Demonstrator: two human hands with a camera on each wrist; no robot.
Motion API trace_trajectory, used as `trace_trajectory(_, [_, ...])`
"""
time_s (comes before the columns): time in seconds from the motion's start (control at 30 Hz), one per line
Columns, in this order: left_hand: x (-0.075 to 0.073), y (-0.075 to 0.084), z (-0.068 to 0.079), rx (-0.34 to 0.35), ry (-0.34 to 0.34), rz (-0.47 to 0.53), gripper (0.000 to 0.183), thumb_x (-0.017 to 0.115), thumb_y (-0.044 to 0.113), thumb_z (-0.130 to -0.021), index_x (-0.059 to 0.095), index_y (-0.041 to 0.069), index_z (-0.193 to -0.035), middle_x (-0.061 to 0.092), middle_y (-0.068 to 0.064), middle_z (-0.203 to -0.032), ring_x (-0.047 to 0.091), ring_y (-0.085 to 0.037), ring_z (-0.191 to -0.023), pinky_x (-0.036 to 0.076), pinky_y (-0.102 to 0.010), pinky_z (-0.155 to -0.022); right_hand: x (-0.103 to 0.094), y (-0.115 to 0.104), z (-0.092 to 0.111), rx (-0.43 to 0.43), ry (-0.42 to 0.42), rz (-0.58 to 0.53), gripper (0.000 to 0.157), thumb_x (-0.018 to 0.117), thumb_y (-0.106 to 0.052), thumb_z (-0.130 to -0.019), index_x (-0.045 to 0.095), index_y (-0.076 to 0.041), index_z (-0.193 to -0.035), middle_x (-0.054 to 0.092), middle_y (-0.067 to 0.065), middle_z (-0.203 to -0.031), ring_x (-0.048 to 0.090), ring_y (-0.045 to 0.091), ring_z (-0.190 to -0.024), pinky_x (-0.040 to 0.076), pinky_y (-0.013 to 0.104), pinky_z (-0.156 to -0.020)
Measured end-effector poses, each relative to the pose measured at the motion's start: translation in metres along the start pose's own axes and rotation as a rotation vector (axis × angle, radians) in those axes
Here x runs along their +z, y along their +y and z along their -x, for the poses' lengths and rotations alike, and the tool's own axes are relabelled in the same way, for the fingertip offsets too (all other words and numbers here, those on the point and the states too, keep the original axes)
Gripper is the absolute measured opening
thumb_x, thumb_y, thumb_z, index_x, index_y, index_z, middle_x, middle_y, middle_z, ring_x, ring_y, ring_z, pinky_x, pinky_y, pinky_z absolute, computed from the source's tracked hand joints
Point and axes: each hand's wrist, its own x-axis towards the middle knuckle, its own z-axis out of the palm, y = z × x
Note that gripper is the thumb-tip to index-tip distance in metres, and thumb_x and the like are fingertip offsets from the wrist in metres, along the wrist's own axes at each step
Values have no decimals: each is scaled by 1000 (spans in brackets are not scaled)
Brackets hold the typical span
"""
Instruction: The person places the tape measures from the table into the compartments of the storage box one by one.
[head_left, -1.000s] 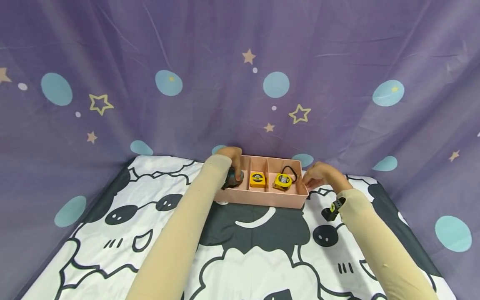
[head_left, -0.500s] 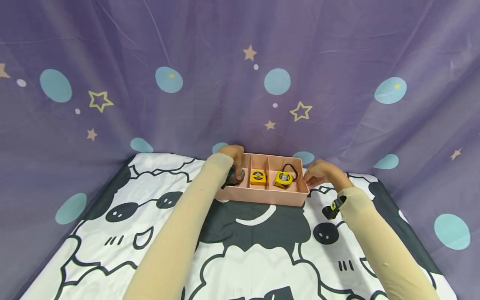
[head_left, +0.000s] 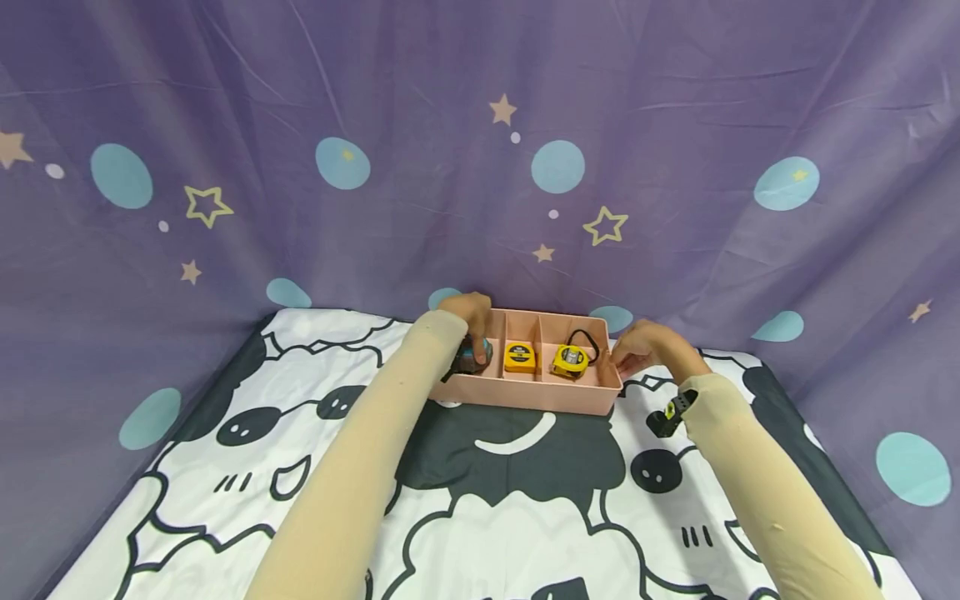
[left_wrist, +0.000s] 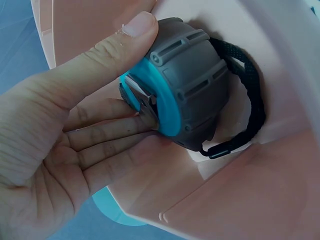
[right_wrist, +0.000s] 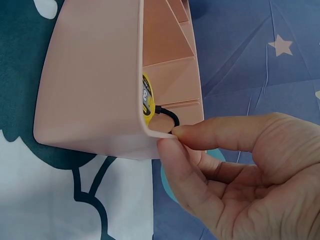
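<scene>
A grey-and-teal tape measure [left_wrist: 192, 85] with a black wrist strap is in the left compartment of the pink divided box [head_left: 536, 398]. My left hand [head_left: 471, 315] grips it, thumb on one side and fingers underneath, as the left wrist view shows. At the other end, my right hand [right_wrist: 225, 175] pinches the box's rim between thumb and fingers. In the middle compartment lies a yellow tape measure [head_left: 519, 357]. The right compartment holds another yellow tape measure [head_left: 569, 362] with a black strap loop. Part of the grey one is hidden by my hand in the head view.
The box stands at the far edge of a table under a black-and-white cartoon cloth [head_left: 517, 533]. Right behind it hangs a purple curtain [head_left: 420, 225] with stars and teal spots. A black wrist device [head_left: 670, 414] sits on the right wrist.
The head view has shifted slightly. Both hands keep their holds, and the box and tape measures show no clear movement.
</scene>
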Motion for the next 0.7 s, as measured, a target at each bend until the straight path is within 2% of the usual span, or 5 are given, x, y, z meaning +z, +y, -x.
trace_trajectory(0.17, [2, 2, -1, 2, 10, -23, 64, 99, 34, -62, 60, 9, -106, 57, -2, -100, 49, -17, -90, 48, -27, -75, -1, 1, -1, -11, 14, -9, 21, 59, 5, -89, 59, 14, -109, 64, 8, -81, 66, 15, -71, 62, 28, -74])
trace_trajectory(0.37, [5, 5, 6, -3, 31, -42, 58, 100, 32, -62, 61, 10, -100, 56, 0, -95, 49, -17, -87, 49, -28, -71, 0, 1, -1, 1, 9, -26, 19, 59, 5, -90, 58, 11, -107, 64, 8, -82, 66, 14, -71, 62, 27, -74])
trace_trajectory(0.7, [8, 6, 10, -13, 49, -33, 61, 98, 33, -64, 60, 11, -106, 61, -2, -102, 53, -18, -90, 51, -30, -74, 1, 0, 4, 14, 18, -38, 15, 59, 5, -92, 57, 10, -106, 64, 8, -80, 66, 14, -71, 62, 28, -75])
